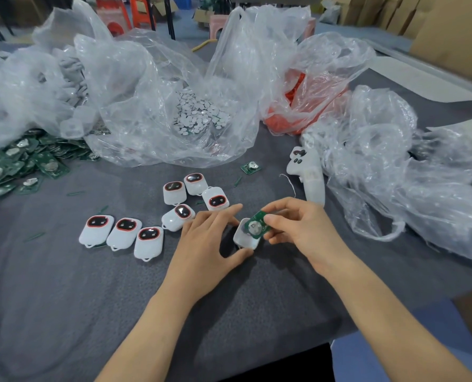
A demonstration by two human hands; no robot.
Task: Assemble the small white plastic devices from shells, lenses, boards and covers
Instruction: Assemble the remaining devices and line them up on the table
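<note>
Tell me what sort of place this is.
Likely a small hand-assembly workshop: a heap of green circuit boards, a plastic bag of white discs, and finished-looking white devices laid out on the table. The left hand holds a white shell; the right hand pinches a board over it.

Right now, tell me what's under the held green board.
A white shell sits under the green board, which tilts over it. The board covers the shell's inside, so any lens there is hidden.
</note>
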